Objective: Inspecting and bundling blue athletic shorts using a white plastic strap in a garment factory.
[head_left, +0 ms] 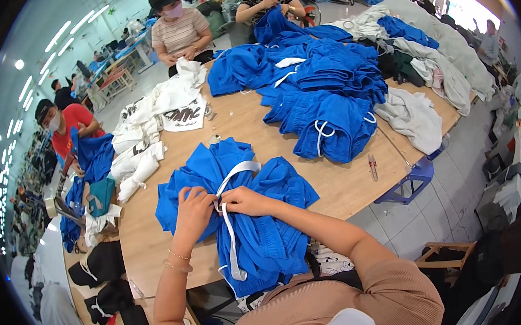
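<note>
A bundle of blue garments (277, 234) with gathered elastic waistbands lies before me, reaching over the table's near edge. Around its middle runs a white fabric strip (230, 237), one end hanging down toward me and another part looping up over the far side. My left hand (195, 209), a bracelet at its wrist, is closed at the strip where it crosses, thumb and finger pinched together. Right beside it, my right hand (245, 201) is also closed on the strip. Their fingertips nearly touch and partly hide the crossing.
Stacked blue garments (330, 121) with white drawstrings fill the table's far side. White garments (138, 141) lie along the left, grey cloth (411, 119) at right. A small red-and-clear tool (373, 168) rests on the wooden table (347, 186). Several people work around it.
</note>
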Demonstrator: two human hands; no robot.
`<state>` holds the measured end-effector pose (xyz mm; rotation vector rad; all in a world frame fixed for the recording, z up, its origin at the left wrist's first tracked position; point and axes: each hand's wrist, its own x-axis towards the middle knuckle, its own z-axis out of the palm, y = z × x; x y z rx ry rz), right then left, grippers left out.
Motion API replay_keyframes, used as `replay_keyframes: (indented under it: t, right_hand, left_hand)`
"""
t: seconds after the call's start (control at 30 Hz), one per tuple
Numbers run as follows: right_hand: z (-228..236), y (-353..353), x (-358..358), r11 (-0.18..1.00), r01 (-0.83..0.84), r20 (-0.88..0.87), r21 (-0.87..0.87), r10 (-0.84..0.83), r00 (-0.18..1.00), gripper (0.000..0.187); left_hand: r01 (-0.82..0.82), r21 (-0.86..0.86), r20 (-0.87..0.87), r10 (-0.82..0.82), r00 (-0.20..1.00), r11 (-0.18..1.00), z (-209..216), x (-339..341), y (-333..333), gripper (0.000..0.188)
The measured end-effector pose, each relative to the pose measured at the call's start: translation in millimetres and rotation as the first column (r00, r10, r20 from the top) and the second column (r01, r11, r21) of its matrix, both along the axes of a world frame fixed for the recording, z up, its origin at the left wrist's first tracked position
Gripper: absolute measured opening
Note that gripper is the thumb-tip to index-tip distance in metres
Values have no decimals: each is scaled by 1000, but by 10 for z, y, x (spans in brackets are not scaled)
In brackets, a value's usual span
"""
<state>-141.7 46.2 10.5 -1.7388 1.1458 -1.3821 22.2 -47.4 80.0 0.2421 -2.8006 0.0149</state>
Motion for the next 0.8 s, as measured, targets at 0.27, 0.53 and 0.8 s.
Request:
replay_keyframes:
  t: [0.27, 0.53, 0.8]
  right_hand:
    - [-112, -57, 42, 999, 13, 32, 39, -14, 999, 16]
    - [12, 97, -94, 993, 6, 76, 116, -15, 997, 19]
    - [-34, 39, -88, 991, -19, 174, 130, -4, 985, 17]
  left_hand:
    - [129, 35, 22, -130, 991, 991, 482, 185, 335, 6]
    - [-788, 92, 76, 785, 615, 609, 1391, 1537, 496, 22]
    - [-248, 657, -134, 434, 891, 712, 709, 661, 323, 26]
